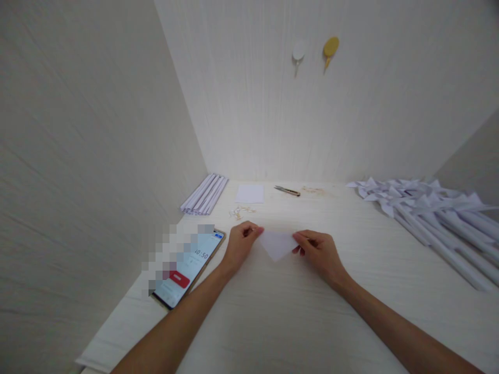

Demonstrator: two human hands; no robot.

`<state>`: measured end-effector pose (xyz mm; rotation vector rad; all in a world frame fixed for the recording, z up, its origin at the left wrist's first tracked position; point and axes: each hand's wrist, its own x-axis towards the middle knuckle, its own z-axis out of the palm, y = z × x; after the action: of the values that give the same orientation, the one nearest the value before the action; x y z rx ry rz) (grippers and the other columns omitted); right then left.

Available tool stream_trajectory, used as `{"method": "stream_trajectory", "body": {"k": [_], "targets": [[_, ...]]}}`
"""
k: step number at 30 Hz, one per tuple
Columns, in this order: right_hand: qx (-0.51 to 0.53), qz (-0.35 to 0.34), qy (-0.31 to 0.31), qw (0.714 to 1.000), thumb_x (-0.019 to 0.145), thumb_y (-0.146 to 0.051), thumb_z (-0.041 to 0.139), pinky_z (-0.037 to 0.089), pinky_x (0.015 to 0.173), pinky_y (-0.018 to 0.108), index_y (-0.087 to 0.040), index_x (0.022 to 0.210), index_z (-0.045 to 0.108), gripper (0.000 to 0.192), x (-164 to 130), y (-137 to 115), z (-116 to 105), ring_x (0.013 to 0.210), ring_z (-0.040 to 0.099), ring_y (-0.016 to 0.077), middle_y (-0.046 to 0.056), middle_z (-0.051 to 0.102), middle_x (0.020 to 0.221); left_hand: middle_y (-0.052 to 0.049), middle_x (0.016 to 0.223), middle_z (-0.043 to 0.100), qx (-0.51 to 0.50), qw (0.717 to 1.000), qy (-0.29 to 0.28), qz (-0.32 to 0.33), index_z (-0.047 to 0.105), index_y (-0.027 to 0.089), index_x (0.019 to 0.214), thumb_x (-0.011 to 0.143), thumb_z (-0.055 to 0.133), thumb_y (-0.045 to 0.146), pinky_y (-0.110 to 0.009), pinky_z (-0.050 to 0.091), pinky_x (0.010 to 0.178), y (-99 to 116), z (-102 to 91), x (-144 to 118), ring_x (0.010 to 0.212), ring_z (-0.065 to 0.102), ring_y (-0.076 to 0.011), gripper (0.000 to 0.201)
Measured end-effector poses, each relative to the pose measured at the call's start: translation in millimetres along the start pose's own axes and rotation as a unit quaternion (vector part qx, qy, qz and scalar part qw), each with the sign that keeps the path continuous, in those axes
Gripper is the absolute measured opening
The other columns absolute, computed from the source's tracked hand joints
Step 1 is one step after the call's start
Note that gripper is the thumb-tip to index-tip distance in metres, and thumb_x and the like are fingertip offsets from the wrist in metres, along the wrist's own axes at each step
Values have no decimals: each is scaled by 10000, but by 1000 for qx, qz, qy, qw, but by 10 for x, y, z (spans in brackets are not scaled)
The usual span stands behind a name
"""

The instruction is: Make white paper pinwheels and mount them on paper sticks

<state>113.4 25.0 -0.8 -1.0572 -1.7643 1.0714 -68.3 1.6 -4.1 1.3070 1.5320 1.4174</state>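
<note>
Between my two hands is a white sheet of paper [276,245], folded into a triangle with its point toward me. My left hand [242,240] pinches the triangle's left corner between thumb and fingers. At the opposite corner, my right hand [315,250] grips the paper the same way, its lower fingers curled beneath. Just beyond my left hand lie several small pale pins or clips [241,211], too small to name surely. Farther back a flat square of white paper [250,194] rests on the table.
A phone [195,270] lies left of my left forearm. Rolled paper sticks [205,195] are stacked at the back left. Thread snips [287,190] and small scraps [314,190] lie at the back. Paper pinwheels on sticks [432,213] pile up right. Two hooks [331,48] hang on the wall.
</note>
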Motion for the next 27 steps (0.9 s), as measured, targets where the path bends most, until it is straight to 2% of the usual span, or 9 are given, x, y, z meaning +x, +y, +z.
{"method": "stream_trajectory", "body": {"k": [3,5,7,9,12,16,20,24,27], "targets": [[-20,-18,-88,996,723,-247,458,326,432,199,-143,590,548,191,-23,-24,30,434,434,91,-7,520,479,65,495,390,-70,995,65,-2,484,140,499,573,624,298,-193,268,483,-16,-11,25,492,342,-60,223],[-47,-38,-133,989,713,-209,454,307,430,196,-147,559,522,179,-41,-48,48,427,413,84,-15,505,469,64,502,396,-121,990,76,2,465,140,485,575,628,290,-187,278,488,-21,1,22,495,349,-56,239],[-76,-45,-146,985,712,-188,442,280,420,197,-150,517,494,205,-53,-68,60,411,377,77,-23,475,441,61,503,412,-167,983,75,-1,480,139,502,599,614,297,-180,289,488,-16,27,5,494,363,-53,229],[-85,-38,-131,987,716,-187,432,263,415,199,-153,496,473,226,-55,-75,65,403,354,75,-27,454,428,51,536,459,-213,975,61,-16,520,141,567,640,579,325,-176,314,498,0,61,-21,507,401,-53,207],[-58,-21,-91,994,730,-216,429,272,420,199,-159,507,457,232,-49,-65,62,408,354,76,-30,444,431,37,590,525,-258,965,-9,-52,554,150,695,644,573,360,-192,367,519,48,117,-66,529,471,-68,217],[12,3,-72,997,750,-275,421,287,414,200,-161,564,459,222,-46,-57,57,400,361,76,-32,449,439,1,572,583,-178,976,-102,-79,576,111,669,567,645,323,-224,417,512,119,163,-119,502,540,-104,245],[48,-13,-100,994,742,-298,436,291,423,201,-155,605,471,201,-47,-74,63,433,377,79,-26,459,486,-23,477,588,-113,981,-128,-92,575,92,597,594,623,306,-215,421,433,144,170,-153,409,540,-110,219],[2,-31,-62,998,729,-268,444,275,432,207,-150,577,480,195,-55,-86,71,459,356,81,-29,418,495,-32,469,602,-109,974,-160,-117,571,93,576,582,630,295,-207,432,406,141,187,-177,391,547,-111,211],[9,0,-52,999,714,-279,452,271,413,207,-152,560,467,200,-59,-82,74,439,342,78,-34,401,478,-30,464,605,-108,971,-168,-132,567,92,590,576,636,282,-196,430,396,144,194,-183,390,552,-110,203]]}}
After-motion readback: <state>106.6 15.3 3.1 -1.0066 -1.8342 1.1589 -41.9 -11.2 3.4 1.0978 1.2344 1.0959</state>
